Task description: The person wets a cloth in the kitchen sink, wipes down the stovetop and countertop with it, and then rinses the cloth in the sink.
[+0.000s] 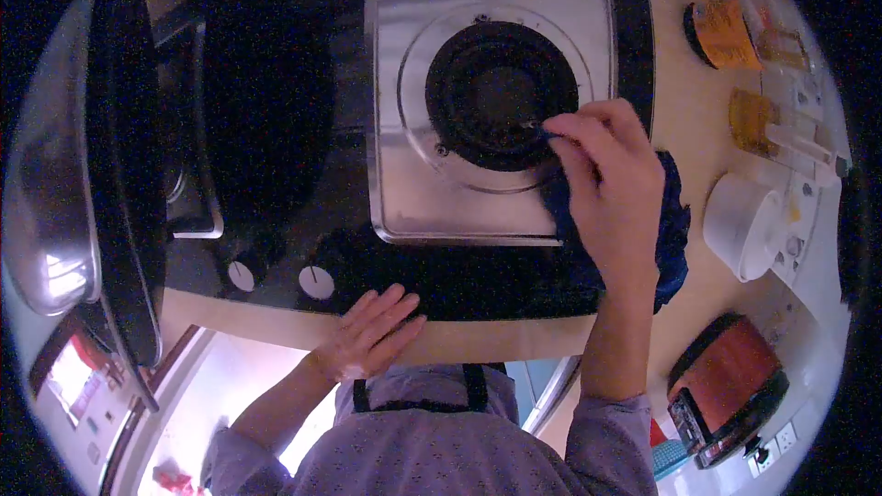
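A gas stove (478, 285) with a black top lies before me. Its right burner (501, 46) is a dark round ring set in a square steel plate (401, 193). My right hand (611, 174) is at the lower right edge of this burner, thumb and fingertips pinched together. A small dark bit and a shiny speck show at the fingertips, too small to name. Beneath and beside that hand lies a crumpled dark blue cloth (673, 220). My left hand (378, 331) rests flat with fingers stretched out at the stove's front edge, holding nothing.
Two control knobs (316, 282) sit at the front left. A large pan (55, 174) stands along the left. On the right are an orange-labelled container (724, 34), a jar with yellowish contents (753, 122), a white lidded pot (740, 225) and a red-brown box-like object (732, 377).
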### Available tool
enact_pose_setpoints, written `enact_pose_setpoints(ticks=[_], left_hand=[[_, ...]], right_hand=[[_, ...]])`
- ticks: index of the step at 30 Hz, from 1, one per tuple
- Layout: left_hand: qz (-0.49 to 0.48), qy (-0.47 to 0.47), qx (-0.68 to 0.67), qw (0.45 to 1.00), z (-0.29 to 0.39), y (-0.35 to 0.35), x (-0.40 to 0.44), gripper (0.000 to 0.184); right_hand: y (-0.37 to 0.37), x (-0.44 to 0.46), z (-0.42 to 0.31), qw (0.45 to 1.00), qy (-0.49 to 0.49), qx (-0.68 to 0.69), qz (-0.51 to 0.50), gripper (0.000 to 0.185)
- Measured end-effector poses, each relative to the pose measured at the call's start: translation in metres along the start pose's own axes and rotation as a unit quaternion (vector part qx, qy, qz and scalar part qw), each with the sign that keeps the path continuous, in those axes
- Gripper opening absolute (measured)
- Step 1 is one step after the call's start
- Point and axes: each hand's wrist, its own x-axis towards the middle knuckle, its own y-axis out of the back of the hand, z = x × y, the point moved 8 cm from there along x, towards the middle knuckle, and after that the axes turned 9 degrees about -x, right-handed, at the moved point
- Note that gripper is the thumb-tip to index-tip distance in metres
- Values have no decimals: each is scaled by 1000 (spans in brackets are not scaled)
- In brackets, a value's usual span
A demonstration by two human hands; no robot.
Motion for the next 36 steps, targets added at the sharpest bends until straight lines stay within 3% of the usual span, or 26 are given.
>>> enact_pose_setpoints(ticks=[2,11,20,26,30,34,36], left_hand=[[-1,6,-10,1000,5,-5,5,35],[-8,-5,-34,999,14,-10,11,42],[-16,-5,-45,999,22,-13,13,42],[-1,-10,-54,998,25,-10,16,41],[-5,0,-76,997,27,-7,15,41],[-14,1,-92,996,26,-5,12,43],[-13,-4,-86,996,7,14,-19,44]], right_hand=[[11,0,9,999,-10,-22,41,12],[9,-13,12,999,-5,-26,-21,12],[12,-23,10,999,0,-42,14,12],[22,-25,22,997,-37,-67,16,8],[50,-18,30,991,-109,-23,71,11],[50,9,16,996,-48,-40,58,14],[22,25,-32,998,-20,-49,20,14]])
